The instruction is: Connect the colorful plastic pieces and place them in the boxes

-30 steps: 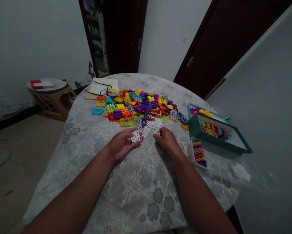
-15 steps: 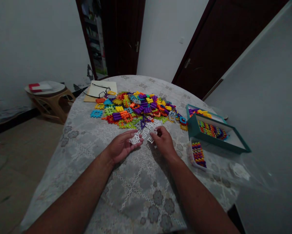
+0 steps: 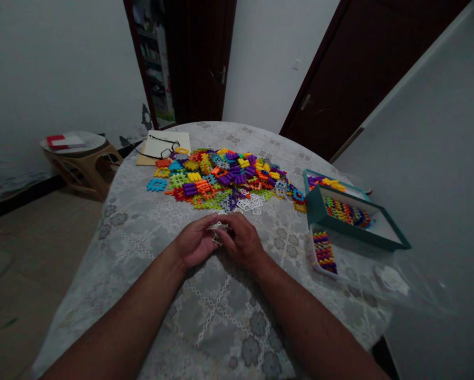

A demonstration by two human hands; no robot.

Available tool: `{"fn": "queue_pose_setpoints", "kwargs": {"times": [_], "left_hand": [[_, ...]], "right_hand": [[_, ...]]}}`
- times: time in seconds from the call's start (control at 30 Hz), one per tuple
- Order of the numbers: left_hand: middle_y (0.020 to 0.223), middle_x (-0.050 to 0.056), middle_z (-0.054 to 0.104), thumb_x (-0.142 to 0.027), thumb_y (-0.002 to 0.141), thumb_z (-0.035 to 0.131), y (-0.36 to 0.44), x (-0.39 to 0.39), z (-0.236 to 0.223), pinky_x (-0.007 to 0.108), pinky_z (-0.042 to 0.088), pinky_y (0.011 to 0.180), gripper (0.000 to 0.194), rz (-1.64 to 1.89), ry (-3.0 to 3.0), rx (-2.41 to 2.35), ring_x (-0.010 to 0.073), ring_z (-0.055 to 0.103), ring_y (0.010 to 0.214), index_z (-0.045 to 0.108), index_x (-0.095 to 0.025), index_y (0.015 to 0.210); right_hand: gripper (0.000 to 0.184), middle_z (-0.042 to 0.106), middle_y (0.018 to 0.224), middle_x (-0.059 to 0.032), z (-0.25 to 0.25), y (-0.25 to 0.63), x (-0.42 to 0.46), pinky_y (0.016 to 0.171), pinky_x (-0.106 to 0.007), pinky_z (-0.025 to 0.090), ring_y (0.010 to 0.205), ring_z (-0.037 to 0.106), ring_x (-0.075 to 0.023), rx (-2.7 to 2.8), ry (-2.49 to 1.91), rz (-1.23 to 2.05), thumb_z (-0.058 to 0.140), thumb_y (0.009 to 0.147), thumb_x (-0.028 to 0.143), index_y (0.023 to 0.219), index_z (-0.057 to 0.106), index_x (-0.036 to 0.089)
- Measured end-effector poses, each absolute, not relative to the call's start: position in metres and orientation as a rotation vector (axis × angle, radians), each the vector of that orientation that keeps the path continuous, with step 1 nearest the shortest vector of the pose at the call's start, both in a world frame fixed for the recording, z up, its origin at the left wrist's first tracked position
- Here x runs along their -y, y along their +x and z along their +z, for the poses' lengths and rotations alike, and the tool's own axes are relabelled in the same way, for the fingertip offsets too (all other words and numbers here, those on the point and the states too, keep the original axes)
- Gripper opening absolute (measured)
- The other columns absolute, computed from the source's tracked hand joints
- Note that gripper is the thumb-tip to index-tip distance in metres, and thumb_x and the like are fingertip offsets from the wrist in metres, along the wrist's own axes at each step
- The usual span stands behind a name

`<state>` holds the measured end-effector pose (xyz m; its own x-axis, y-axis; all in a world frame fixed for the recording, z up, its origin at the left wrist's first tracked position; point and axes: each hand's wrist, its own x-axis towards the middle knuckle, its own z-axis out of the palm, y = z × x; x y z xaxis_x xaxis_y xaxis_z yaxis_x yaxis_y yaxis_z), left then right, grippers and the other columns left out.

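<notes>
White lattice building pieces (image 3: 218, 235) sit between my two hands, partly covered by fingers. My left hand (image 3: 194, 243) is curled around them from the left, palm turned inward. From the right, my right hand (image 3: 241, 238) closes over the same pieces with thumb and fingers bent against them; how many each hand grips is hidden. Just beyond the hands, loose white lattice pieces (image 3: 254, 204) lie on the cloth. They border a heap of colourful building pieces (image 3: 221, 177) in purple, orange, yellow, green and blue.
At right stand a teal box (image 3: 359, 230) with rows of coloured pieces, its lid (image 3: 355, 192), and a clear plastic tub (image 3: 324, 252) beside a plastic bag (image 3: 410, 282). Eyeglasses (image 3: 165, 153) rest on a notebook (image 3: 183, 138) at back left. A patterned tablecloth (image 3: 216, 316) covers the table.
My right hand has moved left with white pieces and now meets my left hand. Fewer loose white pieces show near the hands.
</notes>
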<state>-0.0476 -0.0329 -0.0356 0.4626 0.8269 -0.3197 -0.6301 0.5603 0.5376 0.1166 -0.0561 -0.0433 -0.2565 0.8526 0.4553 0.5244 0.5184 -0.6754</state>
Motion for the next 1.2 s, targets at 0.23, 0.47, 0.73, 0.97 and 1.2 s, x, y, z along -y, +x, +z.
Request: {"fn": "queue_pose_setpoints", "kwargs": {"times": [0.23,0.47,0.73,0.97,1.2], "left_hand": [[0.106,0.02,0.08,-0.009,0.098,0.058,-0.058,0.023,-0.037,0.04,0.071,0.075,0.023,1.101,0.309,-0.749,0.0286,0.082,0.091,0.071,-0.01,0.116],[0.1,0.019,0.078,-0.01,0.093,0.058,-0.061,0.018,-0.035,0.04,0.071,0.073,0.016,1.185,0.245,-0.77,0.0298,0.082,0.089,0.069,-0.01,0.105],[0.097,0.018,0.078,-0.024,0.096,0.058,-0.062,0.022,-0.032,0.044,0.071,0.079,0.02,1.176,0.231,-0.717,0.0306,0.08,0.092,0.07,-0.011,0.104],[0.095,0.017,0.078,-0.022,0.093,0.06,-0.06,0.022,-0.031,0.044,0.07,0.078,0.017,1.169,0.235,-0.732,0.0304,0.08,0.092,0.07,-0.012,0.102],[0.095,0.017,0.077,-0.023,0.092,0.061,-0.061,0.022,-0.032,0.044,0.07,0.073,0.02,1.162,0.212,-0.708,0.0301,0.08,0.087,0.07,-0.012,0.106]], "right_hand": [[0.02,0.071,0.113,-0.0101,-0.056,0.145,0.039,0.097,-0.034,0.053,0.106,0.067,-0.0226,1.754,-1.381,0.271,0.053,0.104,0.022,0.116,0.07,0.021],[0.022,0.068,0.118,-0.0146,-0.068,0.146,0.033,0.101,-0.039,0.049,0.115,0.061,-0.0295,2.047,-1.699,0.122,0.067,0.103,0.036,0.117,0.071,0.02],[0.015,0.068,0.108,-0.0078,-0.061,0.142,0.032,0.085,-0.032,0.044,0.097,0.062,-0.0229,2.003,-1.836,0.218,0.07,0.098,0.034,0.105,0.065,0.021],[0.018,0.071,0.108,-0.0046,-0.064,0.15,0.031,0.085,-0.031,0.046,0.097,0.064,-0.0215,1.927,-1.663,0.384,0.069,0.093,0.03,0.109,0.066,0.024],[0.019,0.07,0.092,-0.0014,-0.064,0.154,0.032,0.081,-0.03,0.049,0.087,0.064,-0.0199,1.791,-1.518,0.598,0.064,0.089,0.031,0.105,0.071,0.023]]}}
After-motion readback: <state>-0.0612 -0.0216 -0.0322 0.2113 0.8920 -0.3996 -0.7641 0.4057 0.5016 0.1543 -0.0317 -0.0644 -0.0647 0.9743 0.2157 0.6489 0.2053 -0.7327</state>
